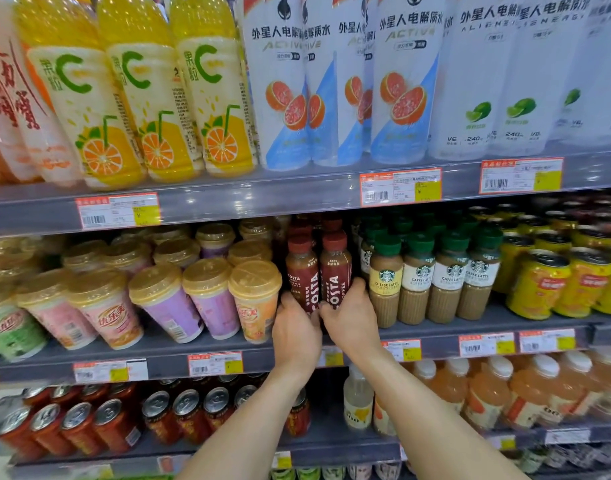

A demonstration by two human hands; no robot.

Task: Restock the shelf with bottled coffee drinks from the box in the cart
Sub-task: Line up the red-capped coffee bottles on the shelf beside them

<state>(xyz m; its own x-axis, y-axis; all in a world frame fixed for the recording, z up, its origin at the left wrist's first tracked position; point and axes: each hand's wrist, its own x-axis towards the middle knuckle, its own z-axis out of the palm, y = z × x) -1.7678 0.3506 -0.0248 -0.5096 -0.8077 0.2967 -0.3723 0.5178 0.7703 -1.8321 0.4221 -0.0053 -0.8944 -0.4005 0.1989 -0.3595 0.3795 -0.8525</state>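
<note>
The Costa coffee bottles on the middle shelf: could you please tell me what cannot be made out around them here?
- Head view: bottoms of the two front Costa coffee bottles, covered by the left hand and right hand.
- Rows behind: dark, blocked by front bottles.
- Price tags: print too small.
- Cart and box: out of frame.

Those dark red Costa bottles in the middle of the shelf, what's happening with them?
A person is restocking a shop shelf. The left hand holds the left Costa coffee bottle and the right hand holds the right Costa coffee bottle, both upright at the front of the middle shelf. More Costa bottles stand behind them. Milk tea cups sit to the left, Starbucks latte bottles to the right.
</note>
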